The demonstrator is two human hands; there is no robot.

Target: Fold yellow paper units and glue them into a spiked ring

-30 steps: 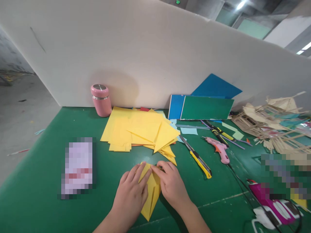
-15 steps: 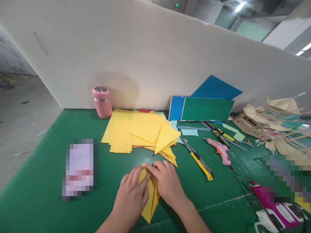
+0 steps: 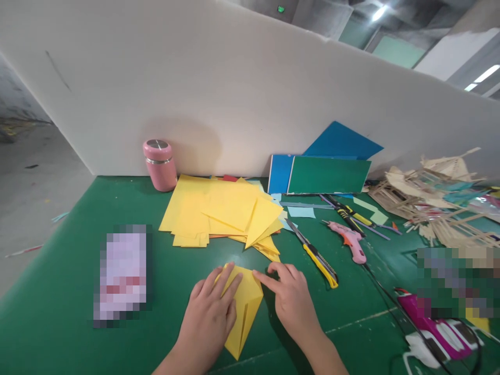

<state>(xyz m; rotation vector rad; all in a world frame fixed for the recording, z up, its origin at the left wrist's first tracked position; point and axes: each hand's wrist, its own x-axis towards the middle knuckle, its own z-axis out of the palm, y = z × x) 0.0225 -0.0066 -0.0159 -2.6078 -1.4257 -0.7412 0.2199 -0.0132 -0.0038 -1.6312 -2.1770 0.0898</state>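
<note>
A folded piece of yellow paper (image 3: 250,294) lies on the green tabletop in front of me, its narrow point toward me. My left hand (image 3: 211,310) rests flat on its left part, fingers outstretched, covering that side. At the paper's upper right corner, the extended index finger of my right hand (image 3: 291,297) touches the edge, while the other fingers are loosely bent with nothing in them. Beyond my hands lies a stack of yellow paper (image 3: 219,208), some pieces folded. A yellow utility knife (image 3: 318,263) lies to the right with its blade out.
A pink flask (image 3: 161,166) stands by the white partition (image 3: 234,94). Toward the right are a pink glue gun (image 3: 349,239), a green board (image 3: 330,175), wooden stick models (image 3: 441,198) and a magenta power strip (image 3: 429,323) with cords. A blurred pale object (image 3: 125,271) lies left.
My right hand has slid right, from the paper's top middle to its upper right corner, uncovering more of the paper. My left hand stays pressed on it. The view has shifted slightly.
</note>
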